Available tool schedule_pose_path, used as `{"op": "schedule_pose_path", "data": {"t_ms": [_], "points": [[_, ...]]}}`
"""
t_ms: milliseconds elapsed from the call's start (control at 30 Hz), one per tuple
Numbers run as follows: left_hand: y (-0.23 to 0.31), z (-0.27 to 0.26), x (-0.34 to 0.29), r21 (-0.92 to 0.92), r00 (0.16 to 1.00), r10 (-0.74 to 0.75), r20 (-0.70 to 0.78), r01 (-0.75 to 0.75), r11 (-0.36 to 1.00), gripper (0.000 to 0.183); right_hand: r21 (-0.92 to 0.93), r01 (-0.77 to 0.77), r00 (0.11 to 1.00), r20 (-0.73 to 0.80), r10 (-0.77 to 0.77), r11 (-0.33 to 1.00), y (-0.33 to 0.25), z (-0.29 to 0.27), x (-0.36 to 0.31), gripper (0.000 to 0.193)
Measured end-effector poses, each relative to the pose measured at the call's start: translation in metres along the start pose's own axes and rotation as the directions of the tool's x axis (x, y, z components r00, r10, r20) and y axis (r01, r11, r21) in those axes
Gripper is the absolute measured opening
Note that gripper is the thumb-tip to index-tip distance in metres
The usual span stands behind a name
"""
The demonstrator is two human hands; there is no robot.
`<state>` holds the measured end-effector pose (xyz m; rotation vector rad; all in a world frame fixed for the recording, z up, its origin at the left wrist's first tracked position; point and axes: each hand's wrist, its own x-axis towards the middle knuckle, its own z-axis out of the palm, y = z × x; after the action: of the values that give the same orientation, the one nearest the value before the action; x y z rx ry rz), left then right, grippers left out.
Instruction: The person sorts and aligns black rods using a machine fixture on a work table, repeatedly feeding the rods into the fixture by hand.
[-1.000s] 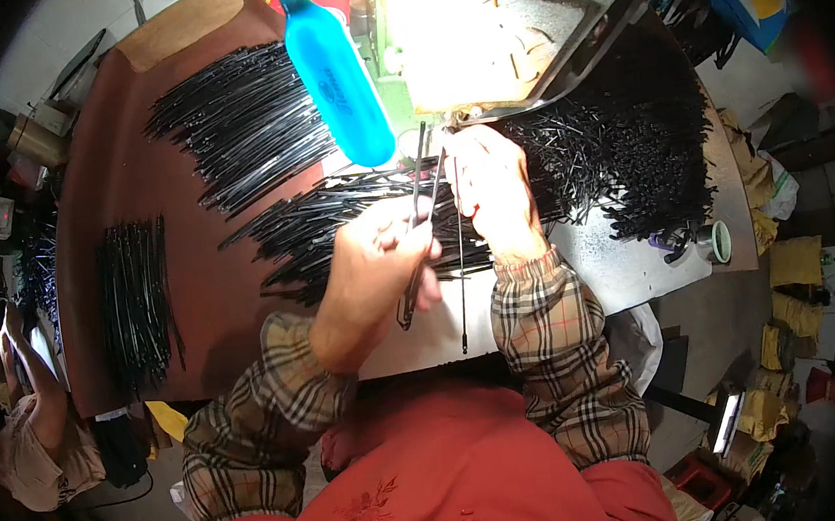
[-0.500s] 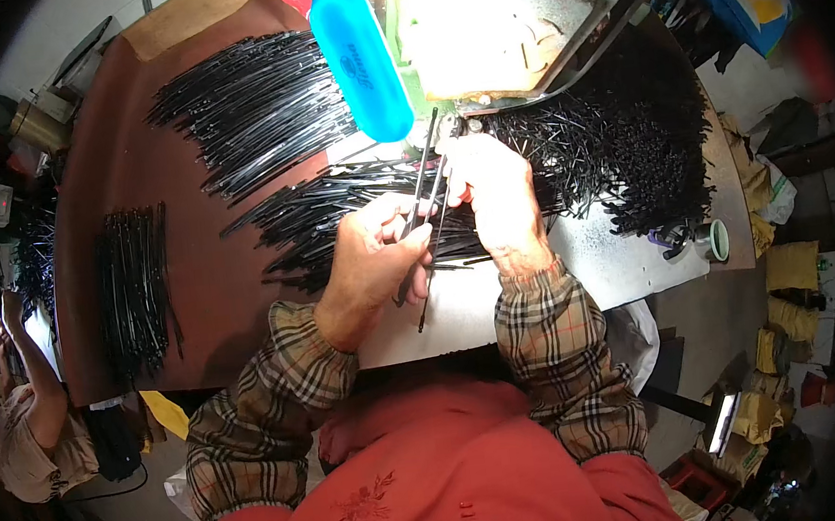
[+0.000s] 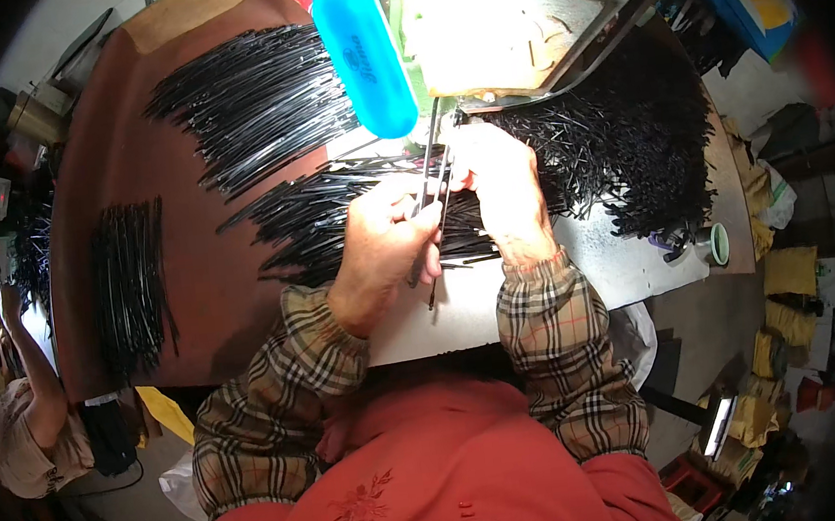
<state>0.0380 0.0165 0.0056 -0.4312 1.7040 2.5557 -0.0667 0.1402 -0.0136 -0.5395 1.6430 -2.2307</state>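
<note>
My left hand is closed round a few thin black strips that stick up toward the machine and trail below the fingers. Close beside it, my right hand has its fingers pinched near the upper part of one strip, just below the machine's brightly lit lower edge. Glare washes out its fingertips. A pile of long black strips lies behind my left hand, and a heap of shorter tangled black pieces is right of my right hand.
A blue rounded, bottle-like cover stands left of the machine. Long strips lie farther back on the brown table covering, with a neat bundle at left. A small green-rimmed cup sits at the right edge. Another person is at far left.
My left hand has shifted slightly up and right with the strips, closer to my right hand. The lower end of one strip has risen and moved right.
</note>
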Motion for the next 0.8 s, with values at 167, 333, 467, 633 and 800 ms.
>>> {"op": "schedule_pose_path", "data": {"t_ms": [167, 333, 467, 633, 800], "points": [[-0.005, 0.002, -0.001, -0.077, 0.998, 0.019, -0.052, -0.023, 0.997, 0.016, -0.086, -0.036, 0.999, 0.006, 0.037, 0.996, 0.004, 0.000, -0.001, 0.021], [0.003, 0.006, -0.005, -0.175, 1.000, 0.019, 0.010, -0.016, 0.984, 0.019, -0.005, -0.004, 0.998, 0.069, 0.005, 1.000, 0.009, -0.010, 0.007, 0.022], [0.011, 0.009, -0.010, -0.179, 0.997, -0.024, 0.067, 0.035, 0.983, 0.026, -0.002, -0.022, 0.996, 0.089, 0.022, 1.000, 0.011, -0.013, 0.007, 0.025], [0.012, 0.014, -0.013, -0.164, 0.998, 0.045, 0.053, -0.036, 0.986, 0.026, 0.032, -0.065, 0.996, 0.056, 0.063, 0.997, 0.003, -0.006, 0.005, 0.020], [0.005, 0.010, -0.008, -0.076, 0.999, 0.028, 0.041, -0.025, 0.997, 0.023, 0.130, 0.023, 0.989, 0.144, -0.042, 0.991, 0.013, -0.012, 0.008, 0.020]]}}
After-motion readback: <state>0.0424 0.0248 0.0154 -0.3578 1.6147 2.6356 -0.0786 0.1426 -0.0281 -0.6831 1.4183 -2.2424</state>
